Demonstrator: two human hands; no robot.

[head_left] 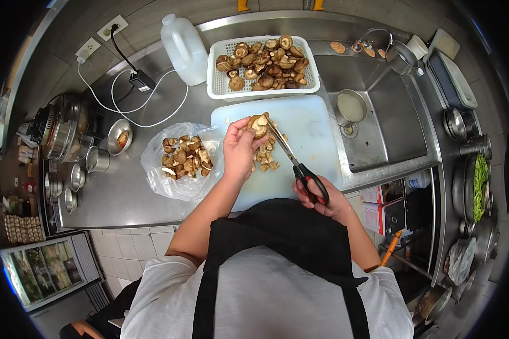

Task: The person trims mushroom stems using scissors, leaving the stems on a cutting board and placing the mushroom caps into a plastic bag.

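My left hand (pixel 240 148) pinches a brown mushroom (pixel 258 125), its pale underside turned toward the scissors. Around the black and red handles of the scissors (pixel 293 157) my right hand (pixel 321 198) is closed, and the blades reach the mushroom at its stem side. Below both hands lies a pale cutting board (pixel 316 133) with a small heap of cut mushroom stems (pixel 267 158), partly hidden by my left hand. To the left, a clear plastic bag (pixel 152 152) holds several trimmed mushrooms (pixel 186 157). Behind the board, a white basket (pixel 214 85) is heaped with whole mushrooms (pixel 271 68).
A plastic jug (pixel 184 51) stands left of the basket, near a power adapter (pixel 142 81) and its looping cable. At right is a steel sink (pixel 398 130) with a pot (pixel 351 106) in it. Metal bowls (pixel 119 137) sit at the counter's left end.
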